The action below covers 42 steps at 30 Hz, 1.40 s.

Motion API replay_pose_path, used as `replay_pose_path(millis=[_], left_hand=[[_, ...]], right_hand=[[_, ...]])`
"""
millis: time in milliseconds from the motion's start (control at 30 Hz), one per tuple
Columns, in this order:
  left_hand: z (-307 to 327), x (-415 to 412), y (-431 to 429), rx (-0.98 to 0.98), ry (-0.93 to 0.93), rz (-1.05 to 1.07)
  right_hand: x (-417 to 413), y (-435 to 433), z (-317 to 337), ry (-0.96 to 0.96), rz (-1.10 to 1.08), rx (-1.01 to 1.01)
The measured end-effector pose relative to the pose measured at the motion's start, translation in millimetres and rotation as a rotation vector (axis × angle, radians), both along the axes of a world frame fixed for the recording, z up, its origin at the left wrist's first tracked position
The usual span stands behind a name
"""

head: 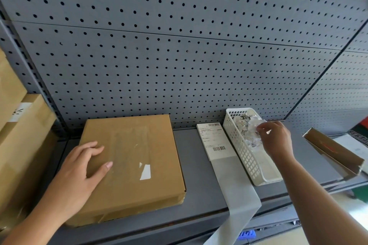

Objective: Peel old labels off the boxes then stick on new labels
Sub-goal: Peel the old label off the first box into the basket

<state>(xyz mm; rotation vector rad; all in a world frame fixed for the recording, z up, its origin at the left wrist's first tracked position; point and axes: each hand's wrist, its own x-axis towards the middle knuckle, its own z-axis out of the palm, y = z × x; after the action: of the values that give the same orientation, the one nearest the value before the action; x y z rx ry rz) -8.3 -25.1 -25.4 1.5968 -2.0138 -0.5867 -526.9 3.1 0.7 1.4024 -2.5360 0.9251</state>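
Left grip flat, fingers straight, steadying brown flat cardboard box; right grip over white slotted plastic basket, presumably binning crumpled label scraps (pinching or released, can't tell).

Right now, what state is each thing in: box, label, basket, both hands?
box: closed, old label mostly off, one white scrap still stuck.
new label: unpeeled, lying beside the basket.
basket: upright, crumpled scraps piled at its far end.
left hand: resting flat on the box.
right hand: over the scraps; grip unclear.
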Motion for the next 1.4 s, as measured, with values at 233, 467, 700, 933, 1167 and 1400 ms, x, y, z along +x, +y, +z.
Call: replay_pose_path(millis=[233,467,700,933,1167,1400], left_hand=[[0.4,-1.1,1.5,0.004,-0.003,0.004],[0.9,-0.5,1.4,0.005,0.006,0.0],[2.8,-1.8,2.5,0.014,0.015,0.008],[2.1,-1.3,1.5,0.01,0.009,0.004],[4.4,-2.3,2.9,0.002,0.009,-0.008],[9.0,-3.9,6.0,0.002,0.031,-0.011]], right_hand=[[2.5,3.1,-1.4,-0.042,0.024,0.077],[1.9,10.3,8.9,-0.111,0.058,0.12],[21.7,13.7,29.3,-0.059,0.044,-0.045],[80.1,4.8,31.3,-0.112,0.204,-0.06],[134.5,-4.0,33.7,-0.164,0.362,-0.033],[204.6,-9.1,26.2,-0.231,0.596,0.05]])
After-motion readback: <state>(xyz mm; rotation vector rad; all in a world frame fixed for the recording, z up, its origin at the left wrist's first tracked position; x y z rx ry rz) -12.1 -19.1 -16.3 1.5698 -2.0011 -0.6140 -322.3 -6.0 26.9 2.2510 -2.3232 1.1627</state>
